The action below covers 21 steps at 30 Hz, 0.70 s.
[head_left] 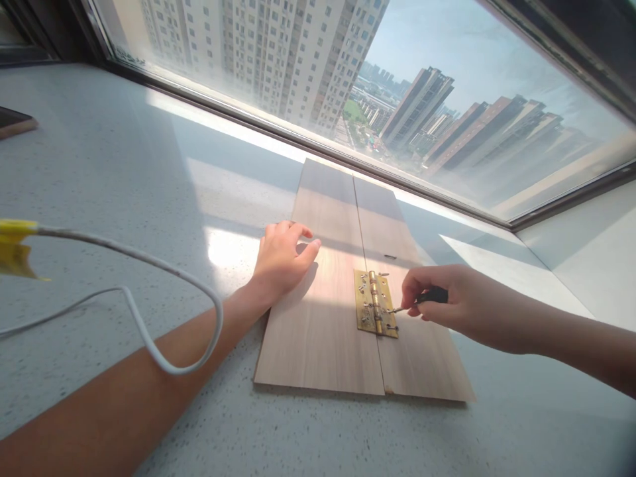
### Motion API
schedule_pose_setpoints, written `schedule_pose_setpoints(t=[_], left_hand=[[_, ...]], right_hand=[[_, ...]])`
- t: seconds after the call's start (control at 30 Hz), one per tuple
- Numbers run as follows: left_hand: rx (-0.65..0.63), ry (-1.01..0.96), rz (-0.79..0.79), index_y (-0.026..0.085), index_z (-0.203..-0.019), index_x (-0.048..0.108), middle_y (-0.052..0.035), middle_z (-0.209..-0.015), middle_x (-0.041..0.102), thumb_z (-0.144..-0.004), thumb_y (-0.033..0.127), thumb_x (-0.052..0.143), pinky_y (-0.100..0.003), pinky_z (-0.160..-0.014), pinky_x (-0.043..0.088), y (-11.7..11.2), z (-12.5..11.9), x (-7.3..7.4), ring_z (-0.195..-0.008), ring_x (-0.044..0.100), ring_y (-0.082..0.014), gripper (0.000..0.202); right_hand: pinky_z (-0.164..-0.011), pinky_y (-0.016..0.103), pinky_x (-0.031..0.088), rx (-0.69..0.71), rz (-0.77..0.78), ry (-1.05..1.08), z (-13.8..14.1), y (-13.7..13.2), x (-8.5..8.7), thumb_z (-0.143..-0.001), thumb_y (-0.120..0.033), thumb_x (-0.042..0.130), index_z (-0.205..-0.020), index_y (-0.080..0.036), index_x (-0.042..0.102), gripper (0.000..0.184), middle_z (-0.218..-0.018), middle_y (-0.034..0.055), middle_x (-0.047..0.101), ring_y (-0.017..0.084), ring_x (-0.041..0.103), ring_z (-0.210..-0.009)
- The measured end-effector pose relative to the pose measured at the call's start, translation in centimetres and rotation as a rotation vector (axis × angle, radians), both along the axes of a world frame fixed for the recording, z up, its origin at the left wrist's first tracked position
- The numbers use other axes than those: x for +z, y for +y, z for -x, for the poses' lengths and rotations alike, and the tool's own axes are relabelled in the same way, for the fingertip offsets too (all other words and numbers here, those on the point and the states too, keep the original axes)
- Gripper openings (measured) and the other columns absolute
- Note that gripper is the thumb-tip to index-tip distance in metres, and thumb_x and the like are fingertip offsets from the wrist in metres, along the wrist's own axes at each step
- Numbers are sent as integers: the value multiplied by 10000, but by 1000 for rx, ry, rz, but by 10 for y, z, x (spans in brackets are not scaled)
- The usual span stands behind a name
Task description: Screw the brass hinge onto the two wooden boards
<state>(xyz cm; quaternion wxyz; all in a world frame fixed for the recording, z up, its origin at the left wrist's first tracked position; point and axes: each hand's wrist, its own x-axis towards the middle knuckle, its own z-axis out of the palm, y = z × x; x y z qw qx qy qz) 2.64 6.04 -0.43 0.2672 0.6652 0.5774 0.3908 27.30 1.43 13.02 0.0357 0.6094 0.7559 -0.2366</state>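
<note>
A room high up in a building, seemingly a home, is looking out over a city [382, 85]. A broad, pale, speckled window ledge [124, 172] is running up to a dark window frame [223, 114], and sunlight [231, 248] is falling across it. Beyond the glass [457, 40], many-windowed tower blocks [283, 59] are rising, and a green patch [354, 111] is lying well below. A white wall [596, 245] is closing the ledge's right end.

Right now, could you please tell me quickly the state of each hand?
Left hand: open, fingers loosely bent, no held object visible.
Right hand: closed around a dark-handled screwdriver, its tip at the brass hinge.
</note>
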Motion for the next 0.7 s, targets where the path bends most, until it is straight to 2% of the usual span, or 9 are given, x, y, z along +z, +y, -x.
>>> schedule_pose_setpoints(t=[0.1, 0.2, 0.27, 0.33, 0.4, 0.43, 0.53, 0.6, 0.7], left_hand=[[2, 13, 4, 205, -963, 644, -76, -1069, 640, -898, 389, 491, -466, -936, 417, 0, 0, 0, -1082, 495, -293, 248], [1, 16, 9, 204, -961, 645, -77, -1082, 638, -902, 384, 489, -469, -941, 416, 0, 0, 1, -1086, 494, -291, 245], [-2, 16, 11, 204, -957, 643, -75, -1083, 638, -902, 375, 490, -466, -948, 416, -1, 0, 2, -1090, 492, -287, 236], [-6, 16, 12, 204, -954, 640, -72, -1081, 638, -903, 369, 490, -458, -954, 418, -2, 0, 3, -1093, 491, -280, 229], [-9, 15, 15, 203, -960, 637, -69, -1078, 640, -904, 367, 488, -447, -957, 422, -2, 0, 3, -1099, 489, -275, 229], [-10, 17, 17, 202, -967, 636, -69, -1078, 640, -904, 365, 488, -443, -958, 423, -2, 0, 4, -1102, 489, -273, 230], [-8, 32, 16, 202, -980, 636, -68, -1081, 644, -901, 357, 490, -441, -966, 421, -2, 0, 3, -1108, 490, -271, 227], [-6, 41, 11, 205, -976, 636, -66, -1081, 648, -898, 355, 495, -446, -975, 415, -2, 0, 3, -1108, 493, -270, 221], [-6, 45, 8, 209, -962, 637, -61, -1075, 649, -894, 357, 502, -452, -986, 409, -2, 0, 3, -1112, 492, -270, 212]], right_hand=[[-694, 365, 482, 143, -9, 88, -2, -2, -2, -770, -183, 534, -864, -260, 701, 207, -883, 38, 708, 242, 641, -830], [-861, 387, 479, 110, -82, 483, -3, -3, -13, -783, -135, 501, -812, -258, 683, 222, -1064, 39, 691, 259, 609, -1083], [-809, 346, 499, -13, -75, 805, -4, -2, -25, -739, -80, 534, -711, -246, 622, 191, -997, 10, 686, 222, 649, -1008], [-634, 282, 493, -132, -2, 1119, -6, 1, -37, -711, -49, 571, -709, -245, 592, 197, -930, -26, 682, 150, 678, -734], [-449, 239, 378, -167, 129, 1338, -8, 4, -46, -783, -130, 579, -800, -262, 625, 140, -769, -41, 663, 80, 526, -433], [-401, 233, 305, -137, 206, 1401, -9, 6, -49, -848, -221, 557, -835, -261, 644, 96, -640, -49, 610, 66, 411, -353], [-377, 246, 196, 57, 373, 1464, -12, 12, -53, -947, -486, 433, -725, -224, 648, 406, -402, -79, 288, 77, 212, -329], [-376, 254, 174, 111, 376, 1468, -12, 13, -54, -942, -489, 447, -590, -212, 582, 468, -402, -76, 207, 79, 186, -340], [-364, 255, 145, -53, 246, 1500, -2, 9, -53, -920, -393, 482, -534, -209, 554, 434, -396, -68, 193, 80, 169, -342]])
